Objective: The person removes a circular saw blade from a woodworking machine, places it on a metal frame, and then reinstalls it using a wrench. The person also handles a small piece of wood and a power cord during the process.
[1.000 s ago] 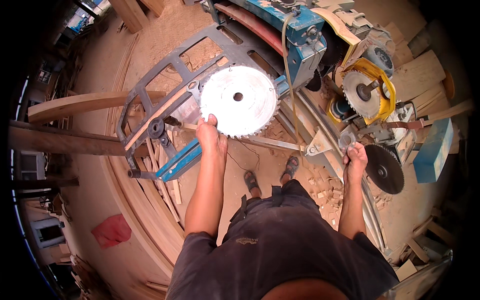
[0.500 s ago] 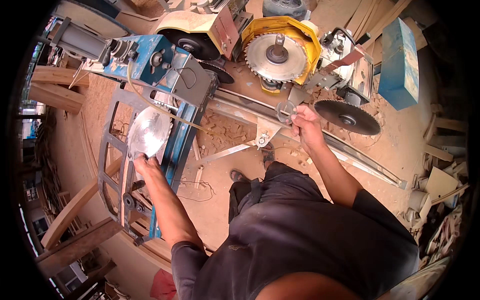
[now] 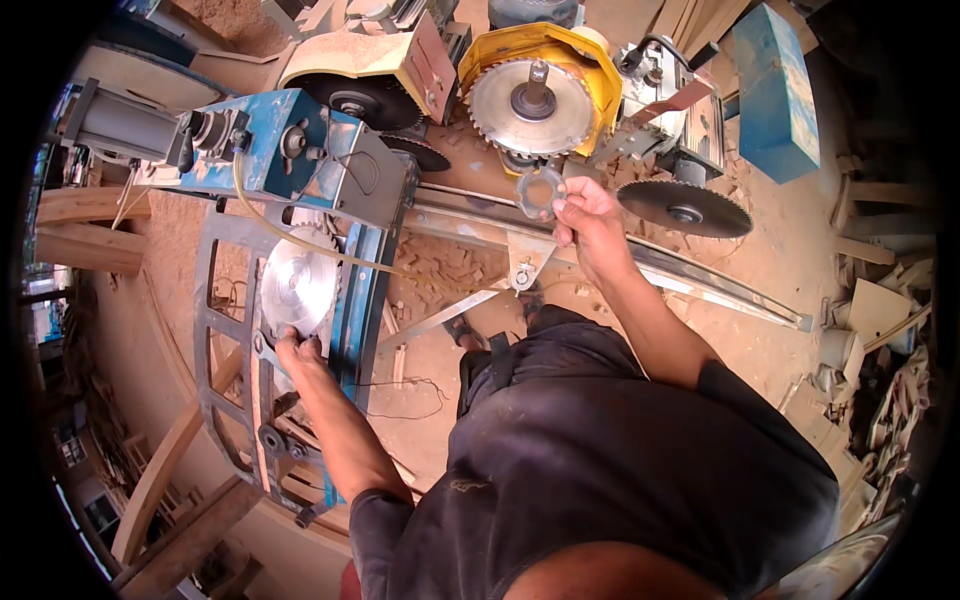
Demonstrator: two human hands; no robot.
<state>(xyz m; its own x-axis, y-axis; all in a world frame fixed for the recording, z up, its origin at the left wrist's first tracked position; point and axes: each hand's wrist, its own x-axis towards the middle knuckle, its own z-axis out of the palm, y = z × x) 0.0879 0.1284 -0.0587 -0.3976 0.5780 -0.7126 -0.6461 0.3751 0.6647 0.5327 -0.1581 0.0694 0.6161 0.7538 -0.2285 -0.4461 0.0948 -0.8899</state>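
Note:
My left hand (image 3: 299, 354) is closed at the lower edge of a shiny round saw blade (image 3: 300, 282), above a grey slotted metal frame. Beside its fingers pokes the grey jaw of a wrench (image 3: 264, 347); the rest of it is hidden in my grip. I cannot tell whether the fingers also pinch the blade. Raised in front of me, my right hand (image 3: 590, 220) pinches a grey metal ring (image 3: 539, 177), a flange with a round hole. Just beyond it, another toothed saw blade (image 3: 500, 110) sits on a bare spindle inside a yellow guard (image 3: 608, 90).
A dark saw blade (image 3: 686, 214) stands exposed right of my right hand. Further left are a cream guard (image 3: 345, 52) over a dark blade and a blue machine head (image 3: 265, 140) with a yellowish hose. A metal rail (image 3: 690, 280) crosses in front; wood offcuts litter the floor.
My right hand has raised the ring, turning its hole more toward me, and brought it nearer the yellow guard. The view has shifted slightly; my left hand stays by the shiny blade.

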